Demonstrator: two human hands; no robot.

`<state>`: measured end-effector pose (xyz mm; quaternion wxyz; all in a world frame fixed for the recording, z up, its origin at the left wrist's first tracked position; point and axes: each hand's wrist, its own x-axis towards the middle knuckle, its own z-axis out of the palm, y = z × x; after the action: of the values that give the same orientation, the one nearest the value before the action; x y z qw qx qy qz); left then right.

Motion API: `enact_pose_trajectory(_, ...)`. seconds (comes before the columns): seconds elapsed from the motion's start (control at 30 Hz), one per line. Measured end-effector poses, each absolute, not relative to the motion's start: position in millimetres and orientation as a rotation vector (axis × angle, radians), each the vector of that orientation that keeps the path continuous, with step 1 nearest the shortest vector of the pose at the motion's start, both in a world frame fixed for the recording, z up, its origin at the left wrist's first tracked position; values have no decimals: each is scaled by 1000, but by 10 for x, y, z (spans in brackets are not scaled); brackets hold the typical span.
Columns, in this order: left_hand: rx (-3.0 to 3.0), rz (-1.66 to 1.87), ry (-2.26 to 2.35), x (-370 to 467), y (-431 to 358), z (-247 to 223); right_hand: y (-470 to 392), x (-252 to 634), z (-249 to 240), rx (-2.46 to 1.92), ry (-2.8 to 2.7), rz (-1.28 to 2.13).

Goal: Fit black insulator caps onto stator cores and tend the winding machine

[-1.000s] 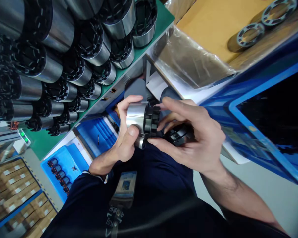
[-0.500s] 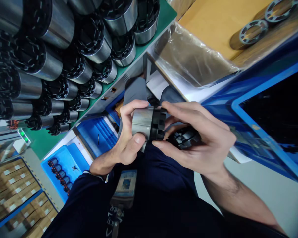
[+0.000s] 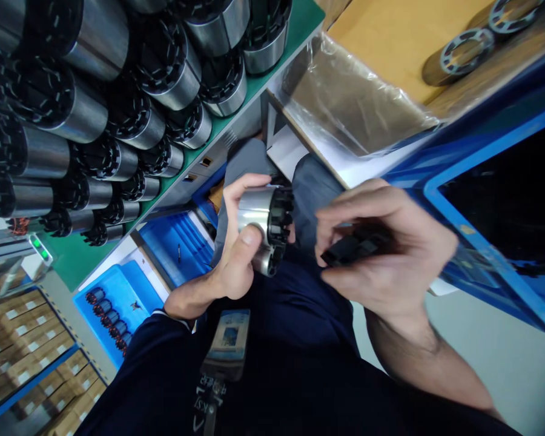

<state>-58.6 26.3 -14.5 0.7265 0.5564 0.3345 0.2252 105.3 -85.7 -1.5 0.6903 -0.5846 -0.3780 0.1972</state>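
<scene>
The silver cylinder (image 3: 256, 207) is sideways, its black toothed end (image 3: 281, 213) facing a black piece (image 3: 355, 244).

Green bench (image 3: 72, 260) w/ rows of blk-topped metal cyls (image 3: 231, 99).

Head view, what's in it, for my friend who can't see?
The left hand holds a shiny cylinder with a black end; the right hand holds blurry black parts. Similar cylinders stand on a green table.

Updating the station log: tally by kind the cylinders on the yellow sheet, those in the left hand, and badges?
Slotted cylinders on yellow sheet: 2
Metal cylinders in left hand: 2
Badge: 1
Total: 5
</scene>
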Motion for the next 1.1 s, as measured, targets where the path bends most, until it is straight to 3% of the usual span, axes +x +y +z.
enact_pose_trajectory(0.13, 1152, 667, 628, -388, 210, -66, -898, 1031, -3, -1362, -856, 374)
enact_pose_trajectory(0.3, 1110, 809, 850, -174, 118, 31, -968, 967, -61, -1289, -884, 521)
enact_pose_trajectory(0.47, 1090, 775, 998, -57, 116, 116, -994, 854, -99, -1329, -904, 616)
enact_pose_trajectory(0.63, 1065, 841, 951, -59, 172, 166, -936, 774, -74, -1377, -1036, 464)
enact_pose_trajectory(0.9, 1370, 779, 960, -73, 284, 246, -914, 703, -104, -1346, -958, 504)
enact_pose_trajectory(1.1, 1219, 965, 945, -89, 257, 167, -914, 681, -162, -1309, -954, 453)
